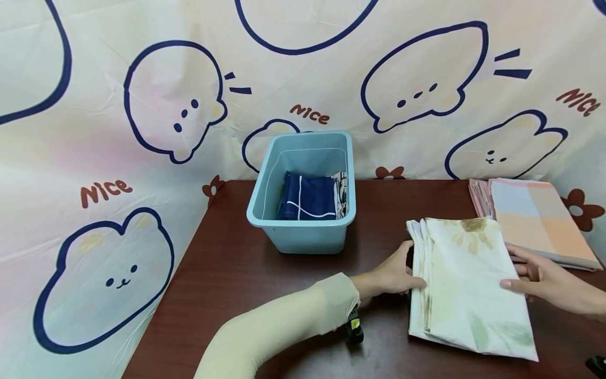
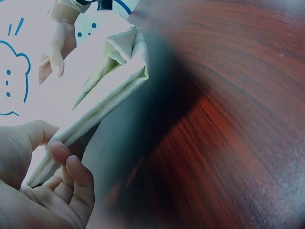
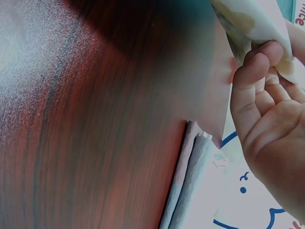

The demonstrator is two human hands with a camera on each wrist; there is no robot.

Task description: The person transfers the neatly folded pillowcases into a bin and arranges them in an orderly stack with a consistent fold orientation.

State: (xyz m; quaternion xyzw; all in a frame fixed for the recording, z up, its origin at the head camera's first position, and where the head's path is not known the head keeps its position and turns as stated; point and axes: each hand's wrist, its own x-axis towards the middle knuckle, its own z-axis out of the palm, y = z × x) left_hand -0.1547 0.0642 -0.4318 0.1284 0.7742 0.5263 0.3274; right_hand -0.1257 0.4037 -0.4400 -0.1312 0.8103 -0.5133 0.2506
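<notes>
While a smooth plastic bin (image 1: 307, 238) stands at the table's (image 1: 227, 263) back edge, the left hand (image 1: 390, 272) pinches a soft, layered floral cloth (image 1: 473, 287). Its long axis front-to-back, it lies between both hands toward the right edge, the right hand (image 1: 549, 279) pinching opposite, near checked fabric (image 1: 539, 216).

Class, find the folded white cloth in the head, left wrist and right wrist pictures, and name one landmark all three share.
Head: folded white cloth, right of centre, between left hand and right hand.
Left wrist: folded white cloth at upper left, its edge in the left hand.
Right wrist: folded white cloth at upper right, partly cut off, in the right hand.
Landmark: the reddish-brown tabletop.
</notes>
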